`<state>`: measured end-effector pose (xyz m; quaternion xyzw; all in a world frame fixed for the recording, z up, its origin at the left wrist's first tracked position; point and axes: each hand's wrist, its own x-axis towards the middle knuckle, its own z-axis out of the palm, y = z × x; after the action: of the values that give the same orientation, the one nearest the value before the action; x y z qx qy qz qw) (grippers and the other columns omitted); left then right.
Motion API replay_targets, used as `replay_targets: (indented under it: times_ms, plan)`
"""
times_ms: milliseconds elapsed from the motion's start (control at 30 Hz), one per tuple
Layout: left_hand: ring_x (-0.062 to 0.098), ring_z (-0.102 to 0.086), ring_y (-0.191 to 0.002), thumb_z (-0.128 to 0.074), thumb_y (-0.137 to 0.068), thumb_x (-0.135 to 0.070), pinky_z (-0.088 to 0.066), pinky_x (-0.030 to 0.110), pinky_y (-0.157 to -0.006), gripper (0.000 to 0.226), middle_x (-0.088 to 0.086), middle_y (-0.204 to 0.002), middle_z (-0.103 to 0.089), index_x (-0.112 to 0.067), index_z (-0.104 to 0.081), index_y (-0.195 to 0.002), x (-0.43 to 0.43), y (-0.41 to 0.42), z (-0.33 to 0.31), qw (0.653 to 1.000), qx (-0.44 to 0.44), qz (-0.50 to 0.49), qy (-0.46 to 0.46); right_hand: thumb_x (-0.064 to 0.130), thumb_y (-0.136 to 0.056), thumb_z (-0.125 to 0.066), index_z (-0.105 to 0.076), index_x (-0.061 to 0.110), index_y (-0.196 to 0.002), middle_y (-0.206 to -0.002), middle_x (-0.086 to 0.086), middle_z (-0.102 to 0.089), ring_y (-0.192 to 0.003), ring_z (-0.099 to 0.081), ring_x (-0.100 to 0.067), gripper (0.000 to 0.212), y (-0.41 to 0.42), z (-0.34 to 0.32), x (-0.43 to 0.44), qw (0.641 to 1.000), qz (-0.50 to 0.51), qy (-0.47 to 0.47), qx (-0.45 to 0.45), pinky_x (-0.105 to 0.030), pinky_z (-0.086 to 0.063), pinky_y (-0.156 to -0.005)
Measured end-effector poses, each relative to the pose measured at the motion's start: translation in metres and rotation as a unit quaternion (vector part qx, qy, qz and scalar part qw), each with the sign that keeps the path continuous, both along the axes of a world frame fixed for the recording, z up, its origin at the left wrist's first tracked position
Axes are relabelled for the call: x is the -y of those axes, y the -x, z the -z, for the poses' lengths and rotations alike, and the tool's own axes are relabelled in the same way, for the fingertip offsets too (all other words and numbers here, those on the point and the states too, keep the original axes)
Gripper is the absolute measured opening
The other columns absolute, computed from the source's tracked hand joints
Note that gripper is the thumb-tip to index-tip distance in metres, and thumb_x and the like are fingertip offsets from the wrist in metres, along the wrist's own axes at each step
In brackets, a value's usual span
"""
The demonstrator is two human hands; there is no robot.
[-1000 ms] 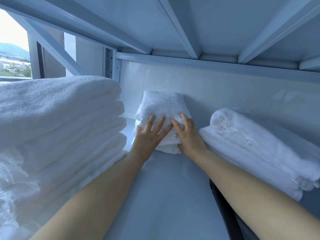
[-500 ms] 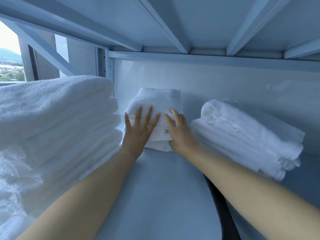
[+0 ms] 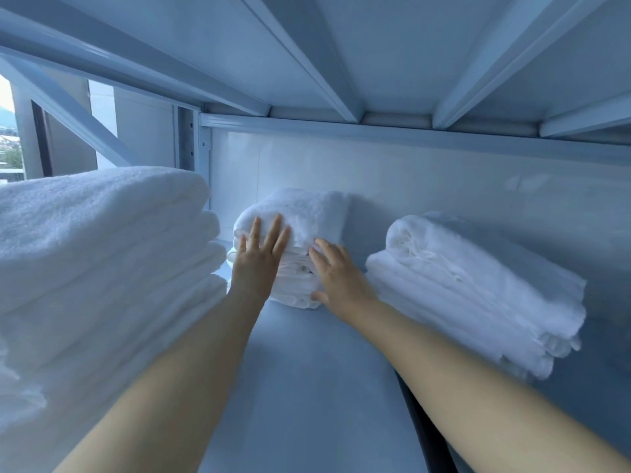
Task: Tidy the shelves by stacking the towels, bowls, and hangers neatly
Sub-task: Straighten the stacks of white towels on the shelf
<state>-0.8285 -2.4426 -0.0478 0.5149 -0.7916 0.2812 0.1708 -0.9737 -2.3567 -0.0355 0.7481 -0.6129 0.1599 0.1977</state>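
Cool, bluish daylight reaches me from the window [image 3: 13, 138] at far left, blown out to near white there, leaving the shelf [image 3: 307, 387] evenly lit but rather dim. Soft shadows sit behind the middle towels [image 3: 307, 213] and right-hand towel stack [image 3: 478, 285]. Wide-angle bending splays the beams overhead [image 3: 341, 63]; my forearms and the near towel pile [image 3: 85, 268] go soft at the edges.

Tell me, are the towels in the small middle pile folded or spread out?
Folded. The middle pile shows layered fold edges at its front, where both hands press flat.
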Motion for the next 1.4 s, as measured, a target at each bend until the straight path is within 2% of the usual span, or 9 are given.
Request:
replay_targets:
  times_ms: [167,500,667,767,900,1000,1133,1233,1400]
  plan:
    - [0.041,0.012,-0.141,-0.066,-0.080,-0.028,-0.022,0.054,-0.109,0.107,0.013,-0.154,0.022,-0.010,0.018,-0.145,-0.028,0.004,0.001,0.999,-0.019,-0.011,-0.050,0.025,-0.083,-0.067,-0.021,0.013,-0.145,-0.155,0.002,-0.009,-0.141,-0.011,-0.018,0.078,0.005,-0.007,-0.020,0.999,-0.008,-0.012,0.031,-0.036,-0.035,-0.106]
    - [0.026,0.006,-0.144,-0.057,-0.082,-0.024,-0.025,0.041,-0.113,0.090,0.004,-0.156,0.011,-0.018,0.004,-0.148,-0.104,0.078,-0.032,0.961,-0.119,0.243,-0.053,0.019,-0.090,-0.055,-0.034,0.017,-0.142,-0.150,0.002,-0.027,-0.137,-0.025,-0.014,0.056,0.057,-0.059,-0.113,0.994,0.025,0.108,0.020,-0.028,-0.035,-0.102]
    - [0.024,0.002,-0.144,-0.060,-0.080,-0.025,-0.029,0.037,-0.109,0.094,0.003,-0.157,0.009,-0.020,0.004,-0.148,-0.141,0.117,-0.040,0.940,-0.106,0.323,-0.028,0.030,-0.090,-0.056,-0.026,0.019,-0.144,-0.153,0.004,-0.019,-0.139,-0.021,-0.014,0.062,0.098,-0.068,-0.160,0.992,0.107,0.065,0.013,-0.030,-0.032,-0.107]
    - [0.023,-0.002,-0.144,-0.062,-0.080,-0.026,-0.028,0.037,-0.110,0.096,0.002,-0.157,0.008,-0.019,0.004,-0.148,-0.156,0.135,-0.040,0.934,-0.062,0.351,-0.007,0.037,-0.089,-0.056,-0.026,0.016,-0.143,-0.150,0.003,-0.022,-0.133,-0.033,-0.017,0.065,0.116,-0.070,-0.184,0.987,0.154,0.023,0.024,-0.032,-0.038,-0.102]
    - [0.022,-0.019,-0.141,-0.065,-0.079,-0.026,-0.026,0.033,-0.109,0.082,0.002,-0.156,-0.016,-0.021,-0.019,-0.147,-0.172,0.152,-0.039,0.908,-0.083,0.409,0.022,0.041,-0.088,-0.057,-0.033,0.014,-0.137,-0.141,-0.002,-0.034,-0.125,-0.042,-0.021,0.062,0.132,-0.071,-0.206,0.980,0.195,-0.017,0.040,-0.031,-0.038,-0.096]
    - [0.024,-0.032,-0.136,-0.069,-0.078,-0.020,-0.034,0.034,-0.105,0.073,0.004,-0.147,-0.036,-0.020,-0.034,-0.143,-0.177,0.160,-0.037,0.900,-0.080,0.426,0.035,0.045,-0.086,-0.058,-0.037,0.013,-0.133,-0.136,-0.005,-0.038,-0.123,-0.041,-0.023,0.060,0.141,-0.070,-0.215,0.971,0.224,-0.060,0.048,-0.033,-0.038,-0.096]
    - [0.027,-0.054,-0.118,-0.079,-0.061,-0.003,-0.053,0.029,-0.076,0.072,0.006,-0.122,-0.060,-0.014,-0.055,-0.128,-0.176,0.161,-0.033,0.895,-0.077,0.433,0.073,0.040,-0.082,-0.064,-0.039,0.010,-0.129,-0.133,-0.008,-0.039,-0.121,-0.041,-0.027,0.061,0.145,-0.065,-0.219,0.962,0.238,-0.123,0.049,-0.039,-0.041,-0.097]
    - [0.026,-0.059,-0.112,-0.078,-0.057,0.004,-0.054,0.028,-0.070,0.070,0.006,-0.117,-0.063,-0.012,-0.060,-0.123,-0.170,0.158,-0.032,0.890,-0.075,0.439,0.098,0.040,-0.082,-0.064,-0.038,0.011,-0.129,-0.134,-0.007,-0.039,-0.121,-0.041,-0.027,0.062,0.142,-0.065,-0.216,0.962,0.240,-0.122,0.042,-0.042,-0.042,-0.095]
    - [0.029,-0.057,-0.116,-0.065,-0.055,0.012,-0.053,0.036,-0.080,0.076,0.009,-0.125,-0.060,-0.017,-0.059,-0.125,-0.146,0.146,-0.044,0.901,-0.059,0.409,0.133,0.041,-0.084,-0.061,-0.039,0.009,-0.128,-0.131,-0.008,-0.041,-0.120,-0.041,-0.027,0.059,0.133,-0.064,-0.202,0.964,0.248,-0.086,0.048,-0.040,-0.043,-0.094]
